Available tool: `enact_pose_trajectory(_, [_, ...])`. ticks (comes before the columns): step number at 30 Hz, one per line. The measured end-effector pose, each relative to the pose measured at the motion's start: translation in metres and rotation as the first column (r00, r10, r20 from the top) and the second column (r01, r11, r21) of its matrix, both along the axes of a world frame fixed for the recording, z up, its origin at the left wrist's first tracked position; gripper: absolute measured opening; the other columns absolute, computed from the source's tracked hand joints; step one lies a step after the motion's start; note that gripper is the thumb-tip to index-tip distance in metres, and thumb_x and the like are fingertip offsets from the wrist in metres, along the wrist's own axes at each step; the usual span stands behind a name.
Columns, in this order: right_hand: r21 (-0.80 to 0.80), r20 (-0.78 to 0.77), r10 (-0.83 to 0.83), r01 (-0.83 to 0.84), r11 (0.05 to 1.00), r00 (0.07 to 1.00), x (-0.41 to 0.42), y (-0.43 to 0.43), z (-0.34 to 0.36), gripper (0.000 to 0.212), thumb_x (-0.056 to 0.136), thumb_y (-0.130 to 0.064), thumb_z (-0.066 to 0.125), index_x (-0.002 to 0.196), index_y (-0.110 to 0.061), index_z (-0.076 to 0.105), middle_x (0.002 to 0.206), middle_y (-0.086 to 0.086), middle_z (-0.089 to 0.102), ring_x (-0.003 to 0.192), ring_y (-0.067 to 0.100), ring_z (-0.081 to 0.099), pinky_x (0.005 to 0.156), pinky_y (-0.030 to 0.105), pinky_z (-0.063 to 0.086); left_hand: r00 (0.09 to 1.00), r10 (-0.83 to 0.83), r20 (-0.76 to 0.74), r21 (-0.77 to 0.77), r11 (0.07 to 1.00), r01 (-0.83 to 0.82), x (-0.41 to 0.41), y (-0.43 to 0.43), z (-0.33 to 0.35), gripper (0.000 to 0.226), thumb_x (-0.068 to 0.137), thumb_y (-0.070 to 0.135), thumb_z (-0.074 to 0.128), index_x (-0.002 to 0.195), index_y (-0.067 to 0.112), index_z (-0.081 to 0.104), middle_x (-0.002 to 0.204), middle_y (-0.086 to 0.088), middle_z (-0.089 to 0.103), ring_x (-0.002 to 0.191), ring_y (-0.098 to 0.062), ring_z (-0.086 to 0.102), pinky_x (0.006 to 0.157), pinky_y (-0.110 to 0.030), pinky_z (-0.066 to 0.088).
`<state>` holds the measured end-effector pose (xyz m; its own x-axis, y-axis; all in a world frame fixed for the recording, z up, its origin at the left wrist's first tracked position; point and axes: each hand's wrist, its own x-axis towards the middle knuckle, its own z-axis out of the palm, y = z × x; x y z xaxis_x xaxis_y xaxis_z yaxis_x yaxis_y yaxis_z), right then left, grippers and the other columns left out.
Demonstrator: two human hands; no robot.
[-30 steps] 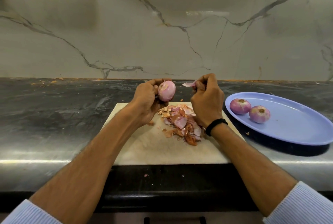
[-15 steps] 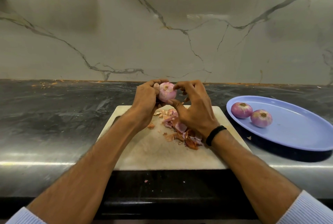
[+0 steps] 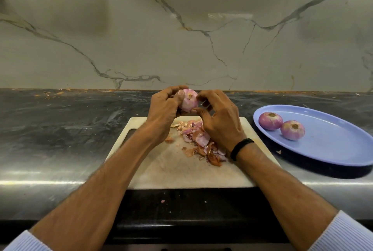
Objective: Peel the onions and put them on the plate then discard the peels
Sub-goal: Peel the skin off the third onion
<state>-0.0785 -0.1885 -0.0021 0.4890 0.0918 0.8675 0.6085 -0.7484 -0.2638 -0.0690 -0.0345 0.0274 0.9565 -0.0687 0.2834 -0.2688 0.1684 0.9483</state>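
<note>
2 peeled onions [image 3: 281, 126] sit touching on the blue plate [image 3: 331, 145].

The dark counter [image 3: 60, 139] bears a pale board [image 3: 171, 172], a blue plate [image 3: 333, 150] just right of it, and scraps [image 3: 48, 95] at back left.
</note>
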Motion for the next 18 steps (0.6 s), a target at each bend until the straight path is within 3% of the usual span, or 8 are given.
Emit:
enact_pose_trajectory(5, [-0.003,0.022,0.003,-0.003,1.000,1.000,0.0002,-0.0022,-0.0006,0.008,0.085,-0.004,0.069,0.089,-0.007,0.063,0.090,0.002,0.058,0.079,0.012,0.052,0.071,0.020,0.046,0.999,0.017,0.051,0.011,1.000,-0.018,-0.0026,-0.0017,-0.0006,0.018,0.102,0.008,0.054,0.115,0.011,0.066,0.110,-0.012,0.071,0.097,-0.027,0.073,0.079,-0.038,0.063])
enact_pose_trajectory(10, [0.027,0.005,0.002,-0.003,1.000,1.000,-0.0013,-0.0001,-0.0005,0.008,0.086,-0.007,0.070,0.086,-0.006,0.062,0.089,0.003,0.056,0.079,0.010,0.049,0.071,0.010,0.040,0.998,0.008,0.064,-0.008,1.000,-0.008,-0.0022,-0.0004,0.0008,0.018,0.101,0.007,0.055,0.114,0.014,0.067,0.110,-0.009,0.070,0.100,-0.025,0.071,0.081,-0.037,0.063])
enact_pose_trajectory(14, [0.090,-0.035,0.054,-0.051,0.995,0.998,-0.0026,0.0022,0.0008,0.027,0.084,-0.012,0.073,0.106,-0.008,0.058,0.100,0.002,0.060,0.087,0.009,0.054,0.078,0.014,0.047,0.998,0.020,0.058,-0.006,1.000,-0.020,-0.0012,0.0001,0.0002,0.019,0.102,0.008,0.053,0.111,0.017,0.066,0.115,-0.010,0.068,0.105,-0.029,0.069,0.082,-0.040,0.062])
enact_pose_trajectory(18, [0.076,-0.065,0.074,-0.069,0.995,0.995,-0.0012,0.0021,-0.0002,0.044,0.080,-0.032,0.079,0.110,-0.010,0.056,0.104,0.003,0.060,0.087,0.010,0.057,0.076,0.015,0.051,0.998,0.008,0.055,-0.026,1.000,-0.007,-0.0023,-0.0012,-0.0011,0.019,0.101,0.005,0.054,0.113,0.014,0.066,0.118,-0.015,0.067,0.104,-0.029,0.070,0.075,-0.034,0.062])
